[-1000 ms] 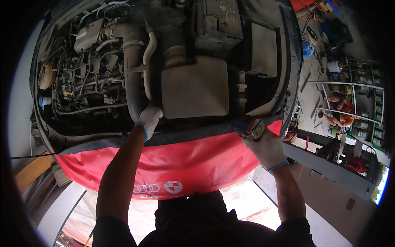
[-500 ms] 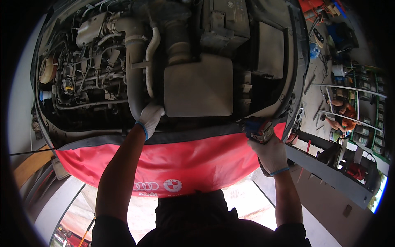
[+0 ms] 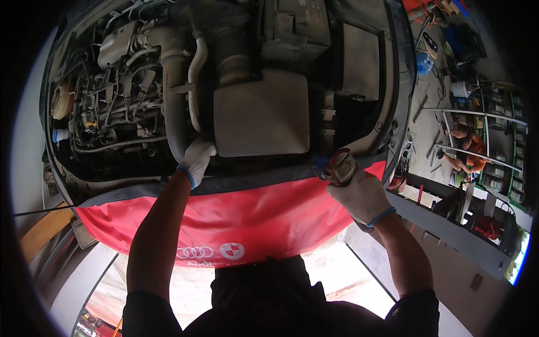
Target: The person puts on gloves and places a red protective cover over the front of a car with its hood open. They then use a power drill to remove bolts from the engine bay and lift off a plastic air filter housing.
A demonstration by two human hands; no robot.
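Note:
My left hand (image 3: 197, 160), in a white glove with a blue cuff, is at the lower end of a thick dark pipe (image 3: 174, 112), beside the near left corner of a dusty airbox cover (image 3: 261, 121). Its fingers curl down into the gap there, and what they grip is hidden. My right hand (image 3: 362, 196), gloved alike, is wrapped round a cordless power drill (image 3: 340, 167) with a blue and red body. The drill's front end reaches over the front edge of the engine bay, right of the airbox, and its tip is too dark to make out.
A red fender cover (image 3: 252, 213) drapes over the car's front edge. Behind the airbox sits a battery (image 3: 297, 25), with an engine (image 3: 120, 101) to the left. On the right, a person in orange (image 3: 474, 153) crouches by metal racks. A grey metal beam (image 3: 449, 233) stands nearer.
The drill has turned and shifted a little left and toward the engine bay, with my right forearm angled further out. My left hand stays beside the airbox. The whole view has shifted slightly.

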